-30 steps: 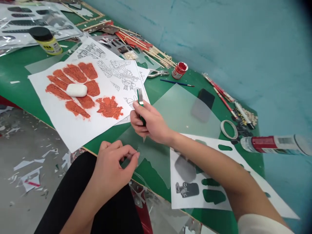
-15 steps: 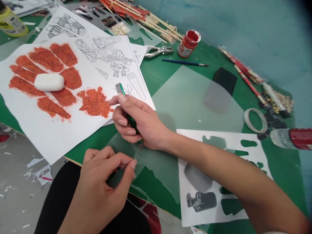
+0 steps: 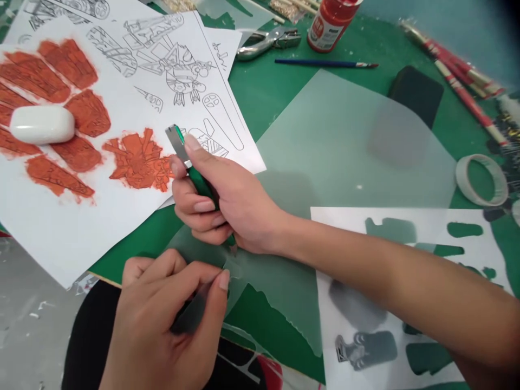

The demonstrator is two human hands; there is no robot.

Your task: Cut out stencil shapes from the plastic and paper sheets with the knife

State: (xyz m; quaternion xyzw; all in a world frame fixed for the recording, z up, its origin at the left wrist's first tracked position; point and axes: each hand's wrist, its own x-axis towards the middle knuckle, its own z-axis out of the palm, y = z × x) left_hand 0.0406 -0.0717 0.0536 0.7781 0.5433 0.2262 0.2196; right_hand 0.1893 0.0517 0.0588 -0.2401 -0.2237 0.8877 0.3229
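Note:
My right hand is wrapped round a green utility knife, its metal end pointing up and to the left past the thumb. My left hand is closed in a pinch, thumb against forefinger, on the corner of a clear plastic piece just below the right fist. Under the right wrist a large translucent plastic sheet lies flat, with a ragged cut edge near the front of the table. Beside it is a white sheet with cut-out shapes, partly hidden by my right forearm.
Printed drawings and a paper with orange-painted shapes lie left, a white rounded case on top. Behind are a hole punch, a paintbrush and a red paint jar. A tape roll is right, near a dark phone-like slab.
The view has moved closer and shifted, so the papers sit further left and the tape further right. Both hands keep nearly the same hold; the knife shows more of its metal end.

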